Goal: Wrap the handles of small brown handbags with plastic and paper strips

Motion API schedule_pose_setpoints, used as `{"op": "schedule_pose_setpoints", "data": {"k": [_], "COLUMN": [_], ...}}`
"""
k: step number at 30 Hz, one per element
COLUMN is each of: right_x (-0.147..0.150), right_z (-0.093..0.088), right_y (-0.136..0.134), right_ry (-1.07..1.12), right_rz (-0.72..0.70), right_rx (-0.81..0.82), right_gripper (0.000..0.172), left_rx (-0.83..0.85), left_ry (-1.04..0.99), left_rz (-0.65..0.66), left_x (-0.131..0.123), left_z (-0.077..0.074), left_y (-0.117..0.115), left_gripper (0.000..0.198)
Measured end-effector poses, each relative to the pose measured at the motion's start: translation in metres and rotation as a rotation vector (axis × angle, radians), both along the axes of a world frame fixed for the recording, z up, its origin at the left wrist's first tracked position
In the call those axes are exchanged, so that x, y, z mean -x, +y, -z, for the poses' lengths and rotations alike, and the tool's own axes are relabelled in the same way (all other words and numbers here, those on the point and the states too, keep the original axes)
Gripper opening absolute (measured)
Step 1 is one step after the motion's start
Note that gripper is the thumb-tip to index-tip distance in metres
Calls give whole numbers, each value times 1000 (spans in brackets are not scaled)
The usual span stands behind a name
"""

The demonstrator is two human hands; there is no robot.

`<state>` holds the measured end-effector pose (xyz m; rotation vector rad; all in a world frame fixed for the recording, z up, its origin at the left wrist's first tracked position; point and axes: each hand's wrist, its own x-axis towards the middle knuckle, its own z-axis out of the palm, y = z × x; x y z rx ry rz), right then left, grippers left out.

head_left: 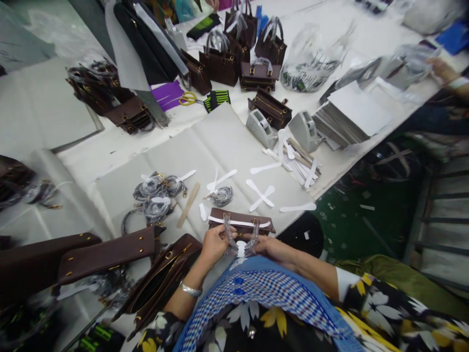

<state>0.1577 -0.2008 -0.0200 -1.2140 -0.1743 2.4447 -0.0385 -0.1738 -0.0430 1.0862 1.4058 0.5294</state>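
Observation:
A small brown handbag [242, 217] lies at the table edge close to my body, with a white strip along its upper part. Its two handles are wrapped in clear plastic, and a white piece [241, 248] shows between them. My left hand [215, 243] is closed, with thumb and fingers pinching at the left handle [229, 230]. On the other side, my right hand [273, 248] has its fingers against the bag beside the right handle [255, 232]; its fingertips are partly hidden. Just beyond the bag rests a coiled, plastic-wrapped strap [221, 196].
White paper strips [260, 195] and more wrapped straps [156, 195] lie ahead. Brown bags [110, 252] crowd the left side; others [220, 66] stand at the back. Two grey tape dispensers [262, 128] sit beside stacked card [344, 117]. Another person's hand [441, 71] is at far right.

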Motion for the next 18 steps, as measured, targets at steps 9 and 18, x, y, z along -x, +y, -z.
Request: {"op": "schedule_pose_setpoints", "data": {"k": [9,18], "right_x": [6,9], "right_z": [17,45], "right_y": [12,23], "right_ry": [162,-346], "right_rz": [50,-487], "right_rx": [189,-453], "right_gripper": [39,20], "left_rx": [95,189], "left_ry": [-41,-132], "left_rz": [-24,-14], "left_x": [4,5], "left_z": [9,12], "left_y": [-1,7], "left_gripper": [23,42]}}
